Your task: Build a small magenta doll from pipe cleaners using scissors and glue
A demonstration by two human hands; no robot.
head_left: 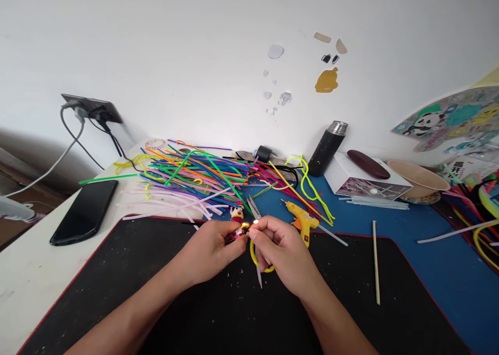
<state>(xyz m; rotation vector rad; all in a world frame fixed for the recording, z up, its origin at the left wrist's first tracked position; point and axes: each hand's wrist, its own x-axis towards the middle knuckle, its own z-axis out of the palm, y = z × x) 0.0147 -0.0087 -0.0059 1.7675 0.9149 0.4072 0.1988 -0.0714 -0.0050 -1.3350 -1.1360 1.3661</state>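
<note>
My left hand [218,248] is closed round a small pink lighter [236,234], and an orange flame [245,225] glows at its tip. Close beside the flame, my right hand [283,248] pinches something small with a bright, pale end [255,221]; its kind is hard to make out. Under the right hand lie scissors [253,208], blades pointing away and yellow handles partly hidden. A pale lilac strip end [260,278] shows below them. Just beyond the left fingers stands a small panda-like figure [236,213] in pink and yellow. A yellow glue gun [301,221] rests right of my right hand.
Many coloured pipe cleaners [195,170] are piled at the back. A phone [86,212] lies left of the black mat [183,313]. A thin stick [376,264] is on the mat's right. Behind stand a black flask [326,149], a white box [343,175] and a bowl [419,178].
</note>
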